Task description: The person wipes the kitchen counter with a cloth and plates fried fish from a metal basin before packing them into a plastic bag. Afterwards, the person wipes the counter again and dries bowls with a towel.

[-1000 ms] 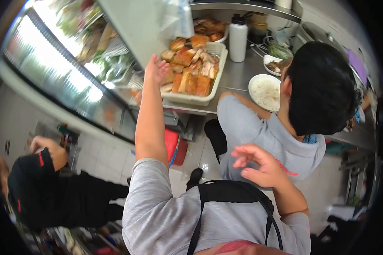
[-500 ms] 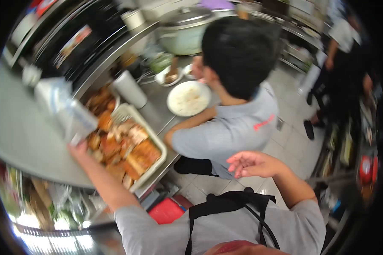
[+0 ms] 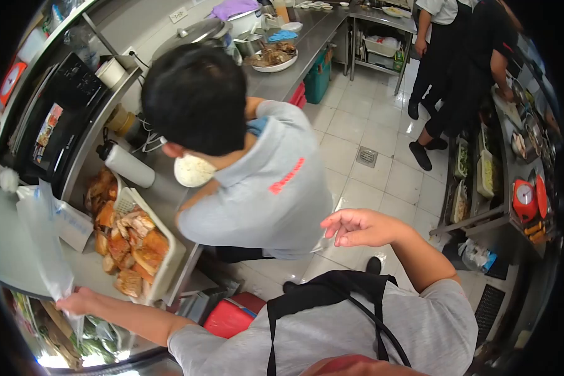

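Observation:
At the lower left, my left hand (image 3: pixel 78 302) is closed on the lower end of a clear plastic bag (image 3: pixel 44 241) that hangs against the pale panel. Beside it a cream basket (image 3: pixel 167 263) on the steel counter holds pieces of browned meat (image 3: pixel 128 241). My right hand (image 3: pixel 360 227) is raised at centre right, fingers apart and slightly curled, holding nothing. Just left of that hand is the back of a co-worker in a grey shirt (image 3: pixel 263 182), who leans over a white bowl of rice (image 3: pixel 193 171).
A white bottle (image 3: pixel 130 166) stands behind the basket. Farther back is a plate of meat (image 3: pixel 272 57). Two people (image 3: pixel 476 69) stand at the upper right by a counter with a red scale (image 3: pixel 525 199). A red container (image 3: pixel 229 316) sits below the left counter.
The view has swung right, bringing the aisle into sight. My left hand, open and empty a second ago, now grips the plastic bag. My right hand stays raised and open.

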`<move>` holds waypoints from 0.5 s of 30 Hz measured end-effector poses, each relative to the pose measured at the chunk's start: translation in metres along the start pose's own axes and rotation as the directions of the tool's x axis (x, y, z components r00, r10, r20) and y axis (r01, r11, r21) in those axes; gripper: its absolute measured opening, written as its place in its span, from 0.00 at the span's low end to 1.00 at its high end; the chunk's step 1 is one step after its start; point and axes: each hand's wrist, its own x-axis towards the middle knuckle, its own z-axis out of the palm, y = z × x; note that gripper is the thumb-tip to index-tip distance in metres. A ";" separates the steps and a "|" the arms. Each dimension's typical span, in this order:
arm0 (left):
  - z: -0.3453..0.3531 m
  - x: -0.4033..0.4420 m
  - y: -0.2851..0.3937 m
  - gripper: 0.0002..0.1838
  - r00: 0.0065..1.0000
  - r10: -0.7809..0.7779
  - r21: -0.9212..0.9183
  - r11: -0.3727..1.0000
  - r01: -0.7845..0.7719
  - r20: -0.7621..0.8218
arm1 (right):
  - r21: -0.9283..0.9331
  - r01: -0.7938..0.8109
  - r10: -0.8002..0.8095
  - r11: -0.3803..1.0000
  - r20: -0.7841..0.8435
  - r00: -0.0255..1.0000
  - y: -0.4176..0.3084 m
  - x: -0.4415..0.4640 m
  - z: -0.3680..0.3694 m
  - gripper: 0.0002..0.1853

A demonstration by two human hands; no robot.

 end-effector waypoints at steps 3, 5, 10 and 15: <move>-0.033 -0.055 0.086 0.18 0.956 0.215 -0.090 0.968 -0.236 -0.199 | -0.022 0.000 -0.001 1.000 -0.015 1.000 0.013 -0.052 -0.056 0.22; -0.083 -0.111 0.133 0.12 0.604 0.755 0.873 0.088 -0.480 0.256 | -0.057 -0.011 0.008 0.998 -0.056 0.998 0.014 -0.090 -0.106 0.22; -0.069 -0.355 0.186 0.19 0.521 0.830 -0.439 0.550 -0.711 0.198 | -0.011 -0.103 0.095 0.995 -0.289 0.953 0.009 -0.175 -0.200 0.24; 0.005 -0.570 0.174 0.15 0.086 0.086 -0.107 0.953 0.284 0.993 | -0.295 -0.247 0.117 0.923 -0.396 0.911 -0.007 -0.197 -0.293 0.34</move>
